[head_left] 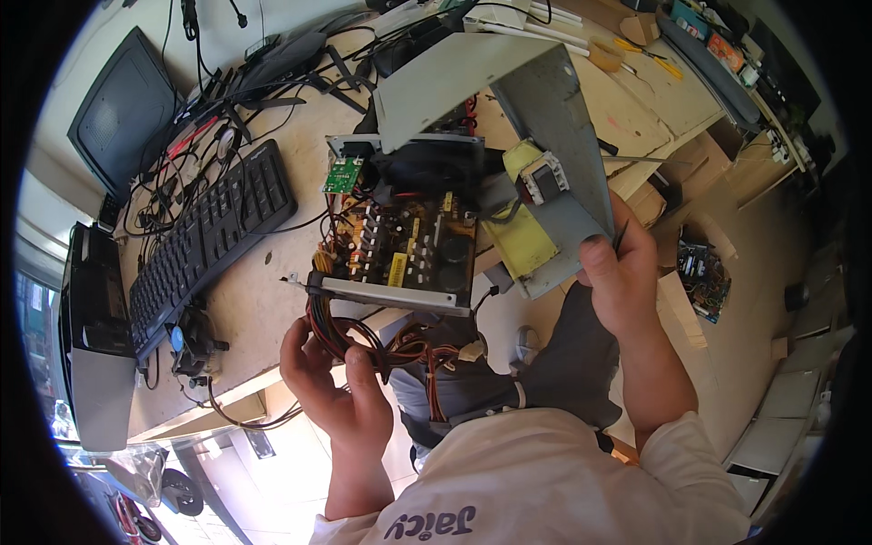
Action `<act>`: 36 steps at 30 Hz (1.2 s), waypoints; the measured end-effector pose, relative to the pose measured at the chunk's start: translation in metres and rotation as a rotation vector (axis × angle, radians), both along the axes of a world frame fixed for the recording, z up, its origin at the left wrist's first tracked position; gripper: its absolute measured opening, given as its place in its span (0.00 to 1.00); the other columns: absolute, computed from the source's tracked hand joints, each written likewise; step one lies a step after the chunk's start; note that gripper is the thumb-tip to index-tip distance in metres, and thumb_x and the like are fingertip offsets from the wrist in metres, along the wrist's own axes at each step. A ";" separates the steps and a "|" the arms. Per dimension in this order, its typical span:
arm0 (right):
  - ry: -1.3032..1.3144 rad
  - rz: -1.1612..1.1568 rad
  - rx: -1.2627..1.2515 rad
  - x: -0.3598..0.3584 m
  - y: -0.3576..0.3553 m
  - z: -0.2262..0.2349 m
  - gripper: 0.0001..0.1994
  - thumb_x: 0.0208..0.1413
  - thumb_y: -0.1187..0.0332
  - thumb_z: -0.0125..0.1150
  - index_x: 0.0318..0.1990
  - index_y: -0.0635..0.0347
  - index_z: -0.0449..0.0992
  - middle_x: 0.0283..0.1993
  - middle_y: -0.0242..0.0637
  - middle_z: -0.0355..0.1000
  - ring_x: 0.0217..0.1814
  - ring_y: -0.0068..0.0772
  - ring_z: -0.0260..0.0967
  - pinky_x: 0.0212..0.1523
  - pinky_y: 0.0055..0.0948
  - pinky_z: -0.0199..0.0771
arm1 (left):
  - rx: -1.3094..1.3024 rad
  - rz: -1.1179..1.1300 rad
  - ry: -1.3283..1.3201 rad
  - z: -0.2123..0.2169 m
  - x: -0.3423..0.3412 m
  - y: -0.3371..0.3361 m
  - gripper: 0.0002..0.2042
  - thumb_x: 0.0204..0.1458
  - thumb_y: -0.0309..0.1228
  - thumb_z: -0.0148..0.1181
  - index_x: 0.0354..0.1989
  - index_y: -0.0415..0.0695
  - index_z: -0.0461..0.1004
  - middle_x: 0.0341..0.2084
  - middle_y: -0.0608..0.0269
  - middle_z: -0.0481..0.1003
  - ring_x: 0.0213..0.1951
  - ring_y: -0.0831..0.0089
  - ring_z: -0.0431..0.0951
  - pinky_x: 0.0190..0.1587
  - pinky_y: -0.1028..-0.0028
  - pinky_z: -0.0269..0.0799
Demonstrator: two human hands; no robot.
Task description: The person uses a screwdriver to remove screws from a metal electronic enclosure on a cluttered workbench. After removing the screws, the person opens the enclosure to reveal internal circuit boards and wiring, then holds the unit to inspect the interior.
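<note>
From the head camera I see an opened power supply unit (409,245) at the near edge of the bench (245,309), partly overhanging my lap. Its circuit board, crowded with dark capacitors and yellow coils, lies exposed in the lower metal tray.

My left hand (341,391) is below the unit's near edge, with its grip closed around the bundle of coloured wires (363,341) that spills from the unit; thumb and fingers wrap the red, orange and black leads.

My right hand (622,272) is up at the right side, its grip pinching the lower corner of the grey metal cover (509,91), thumb pressed on the inner face. The cover is tilted up and back, hinged open over the board, with a yellow insulating sheet (522,236) and a small transformer block (543,177) showing on its inner side. A small green circuit board (342,175) stands at the unit's far left corner.

To the left on the bench lies a black keyboard (213,241), slanted, with a dark monitor (123,113) beyond it and a tangle of black cables (227,100) between. A small cooling fan (191,341) sits near the bench's near edge, left of my left hand.
</note>
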State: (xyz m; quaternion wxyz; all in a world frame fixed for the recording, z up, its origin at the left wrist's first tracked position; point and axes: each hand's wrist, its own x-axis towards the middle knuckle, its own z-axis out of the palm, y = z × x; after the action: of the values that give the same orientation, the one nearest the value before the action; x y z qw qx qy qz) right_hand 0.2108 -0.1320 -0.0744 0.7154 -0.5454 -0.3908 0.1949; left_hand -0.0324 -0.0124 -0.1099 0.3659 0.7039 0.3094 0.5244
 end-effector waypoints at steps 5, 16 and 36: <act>-0.060 -0.004 -0.055 0.002 -0.006 -0.008 0.32 0.64 0.59 0.65 0.70 0.67 0.62 0.57 0.35 0.73 0.54 0.20 0.68 0.55 0.22 0.68 | 0.039 0.042 0.104 -0.004 -0.004 -0.005 0.27 0.61 0.25 0.54 0.67 0.33 0.53 0.55 0.48 0.67 0.48 0.67 0.73 0.50 0.69 0.72; -0.560 -0.345 0.014 -0.002 -0.011 -0.077 0.10 0.69 0.69 0.54 0.42 0.70 0.73 0.28 0.38 0.72 0.28 0.33 0.64 0.33 0.33 0.67 | 0.703 0.198 0.322 -0.003 -0.008 -0.018 0.20 0.57 0.22 0.58 0.58 0.36 0.65 0.60 0.38 0.63 0.59 0.49 0.67 0.57 0.56 0.67; -0.654 -0.609 -0.401 0.009 0.017 -0.041 0.16 0.63 0.74 0.56 0.58 0.59 0.71 0.25 0.53 0.73 0.27 0.57 0.75 0.28 0.44 0.73 | 0.851 -0.031 0.664 0.012 0.074 -0.027 0.27 0.51 0.32 0.68 0.57 0.30 0.71 0.43 0.52 0.75 0.33 0.67 0.73 0.40 0.65 0.61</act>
State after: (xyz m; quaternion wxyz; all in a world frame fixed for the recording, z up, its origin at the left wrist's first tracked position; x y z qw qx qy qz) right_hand 0.2201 -0.1149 -0.1151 0.4604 -0.7947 -0.3724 -0.1334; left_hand 0.0417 -0.0399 -0.0984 -0.0613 0.9223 0.1582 0.3473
